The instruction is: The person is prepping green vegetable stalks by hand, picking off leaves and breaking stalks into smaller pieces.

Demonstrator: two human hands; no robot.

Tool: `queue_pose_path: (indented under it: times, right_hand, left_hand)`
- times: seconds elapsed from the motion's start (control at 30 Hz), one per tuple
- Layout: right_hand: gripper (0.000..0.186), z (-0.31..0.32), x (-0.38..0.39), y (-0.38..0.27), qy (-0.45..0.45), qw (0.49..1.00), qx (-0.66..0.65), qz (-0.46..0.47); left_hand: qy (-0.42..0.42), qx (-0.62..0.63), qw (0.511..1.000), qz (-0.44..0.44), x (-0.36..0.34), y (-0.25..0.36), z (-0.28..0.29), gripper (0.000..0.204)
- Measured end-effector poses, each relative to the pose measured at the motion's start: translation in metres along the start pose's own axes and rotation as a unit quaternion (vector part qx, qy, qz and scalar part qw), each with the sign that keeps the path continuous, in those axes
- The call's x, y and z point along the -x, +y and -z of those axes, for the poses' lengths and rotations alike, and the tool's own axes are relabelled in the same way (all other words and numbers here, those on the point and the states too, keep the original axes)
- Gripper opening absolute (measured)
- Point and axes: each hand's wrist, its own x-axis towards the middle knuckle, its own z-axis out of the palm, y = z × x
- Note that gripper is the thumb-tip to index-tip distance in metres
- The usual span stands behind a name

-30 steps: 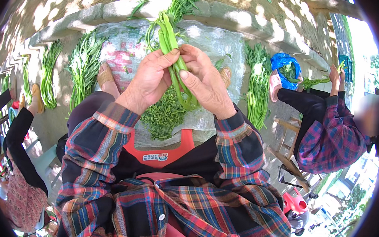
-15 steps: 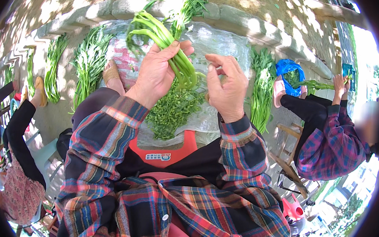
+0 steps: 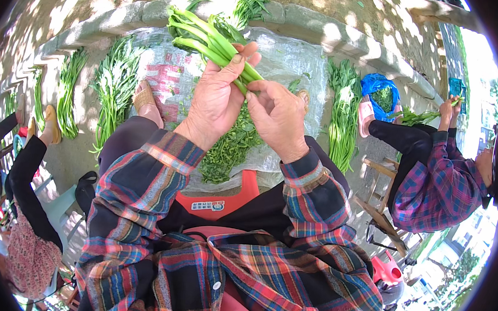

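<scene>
A bunch of thick green vegetable stems (image 3: 202, 36) slants across my left hand (image 3: 218, 96), with the thumb pressed over it and the fingers curled behind. Leafy tips fan out at its far left end. At the near right end of the stems my right hand (image 3: 280, 114) is closed, thumb and forefinger pinching there; its other fingers are hidden. Below both hands lies a heap of plucked green leaves (image 3: 229, 151) on a clear plastic sheet (image 3: 315, 57).
Bundles of leafy greens lie left (image 3: 115, 82) and right (image 3: 343, 113) of the sheet, and another (image 3: 251, 4) at the far side by a stone kerb (image 3: 303, 22). A red plastic stool (image 3: 229, 203) is under me. At right, a co-worker (image 3: 441, 184) handles greens beside a blue bag (image 3: 373, 83).
My right hand has come in leftward from beside the bunch and now closes on its near end. The drooping stems have swung straighter in my left hand.
</scene>
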Motion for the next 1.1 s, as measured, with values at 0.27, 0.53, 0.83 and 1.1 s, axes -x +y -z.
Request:
queue_pose_path:
  times: [0.27,0.53,0.83,1.1]
  right_hand:
    - [0.016,-0.006,0.001,0.001,0.030,0.998,-0.048,-0.029]
    - [0.018,-0.010,0.000,0.005,0.037,0.995,-0.079,-0.038]
    - [0.012,-0.004,-0.004,0.003,0.026,0.996,-0.072,-0.037]
    - [0.011,0.000,-0.005,0.004,0.019,0.999,0.011,0.043]
  left_hand:
    - [0.003,0.018,1.000,-0.020,-0.001,-0.007,-0.007,0.019]
    - [0.001,0.013,1.000,-0.019,-0.003,-0.010,-0.008,0.022]
    - [-0.011,0.007,1.000,-0.014,0.002,-0.013,-0.010,0.023]
    - [0.009,-0.013,1.000,0.005,0.002,-0.013,-0.010,0.024]
